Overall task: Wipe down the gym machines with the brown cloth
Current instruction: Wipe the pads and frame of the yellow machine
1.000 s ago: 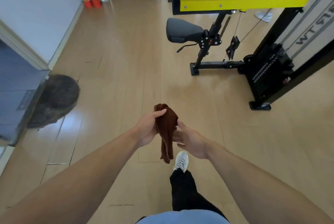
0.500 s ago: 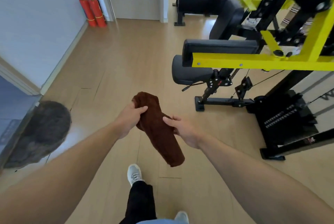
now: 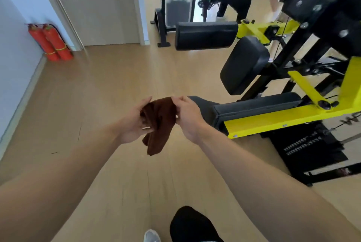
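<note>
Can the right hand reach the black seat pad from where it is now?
Probably yes: the right hand holds the brown cloth just beside the black seat pad, and nothing stands between them.

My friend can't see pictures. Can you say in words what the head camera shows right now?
Two bare hands, the left hand and the right hand, hold a crumpled brown cloth in the air above a wooden floor. Just to the right stands a black and yellow gym machine with padded parts, and two red fire extinguishers stand by the far left wall.
</note>
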Demonstrator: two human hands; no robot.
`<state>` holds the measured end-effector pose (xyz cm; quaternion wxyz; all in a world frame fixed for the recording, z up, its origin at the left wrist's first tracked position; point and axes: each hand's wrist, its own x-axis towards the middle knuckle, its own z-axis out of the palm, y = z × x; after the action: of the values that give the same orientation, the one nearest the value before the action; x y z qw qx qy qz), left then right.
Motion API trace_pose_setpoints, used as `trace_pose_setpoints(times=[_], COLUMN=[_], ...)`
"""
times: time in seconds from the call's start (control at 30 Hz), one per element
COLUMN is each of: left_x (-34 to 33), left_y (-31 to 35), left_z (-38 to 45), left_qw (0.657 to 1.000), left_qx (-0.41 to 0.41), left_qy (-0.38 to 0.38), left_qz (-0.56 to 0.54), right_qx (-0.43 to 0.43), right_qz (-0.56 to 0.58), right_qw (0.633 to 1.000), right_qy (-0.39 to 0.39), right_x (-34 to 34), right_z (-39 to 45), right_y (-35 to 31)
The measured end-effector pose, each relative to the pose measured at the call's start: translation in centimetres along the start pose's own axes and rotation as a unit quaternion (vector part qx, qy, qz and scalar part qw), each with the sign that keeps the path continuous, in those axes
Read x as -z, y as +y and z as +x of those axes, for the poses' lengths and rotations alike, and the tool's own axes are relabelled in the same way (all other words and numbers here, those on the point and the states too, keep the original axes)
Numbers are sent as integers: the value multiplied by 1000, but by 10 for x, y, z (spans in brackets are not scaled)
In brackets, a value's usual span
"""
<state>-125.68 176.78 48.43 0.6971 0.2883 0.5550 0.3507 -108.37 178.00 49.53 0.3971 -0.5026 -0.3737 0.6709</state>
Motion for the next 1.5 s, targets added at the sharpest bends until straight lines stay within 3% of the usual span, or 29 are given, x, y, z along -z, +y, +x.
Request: trace_pose_setpoints(times=[0.13,0.37,0.6,0.73,0.87,0.97,1.03,1.07,1.13,1.23,1.3,1.4,1.5], left_x=[-10,-62,-130,-188,-259,-308,-330,-339,-348,-358,-361,-364,-363], left_y=[59,143,221,262,294,311,314,315,308,293,279,273,274], left_z=[65,189,271,297,333,359,381,393,415,445,461,493,502], left_qw=[999,985,936,906,911,892,832,797,739,699,701,729,778], left_qx=[-21,-62,-139,-225,-210,-235,-287,-312,-341,-302,-272,-207,-151], left_qy=[-27,76,77,18,-97,-139,-142,-156,-199,-343,-413,-429,-436], left_qz=[20,144,313,359,342,362,453,493,545,550,514,491,427], right_qx=[38,78,148,201,254,217,110,47,-24,-85,-110,-113,-93], right_qz=[-35,-54,-74,-56,-31,-36,-152,-262,-476,-610,-633,-668,-689], right_qw=[996,970,919,872,814,798,783,750,689,682,660,614,585], right_qy=[72,226,357,442,522,562,593,605,546,395,390,405,418], right_x=[4,67,120,147,180,219,243,252,249,248,250,251,245], right_z=[61,151,180,175,180,192,203,210,220,247,252,261,273], right_y=[-49,-102,-141,-174,-212,-236,-237,-232,-214,-186,-178,-179,-180])
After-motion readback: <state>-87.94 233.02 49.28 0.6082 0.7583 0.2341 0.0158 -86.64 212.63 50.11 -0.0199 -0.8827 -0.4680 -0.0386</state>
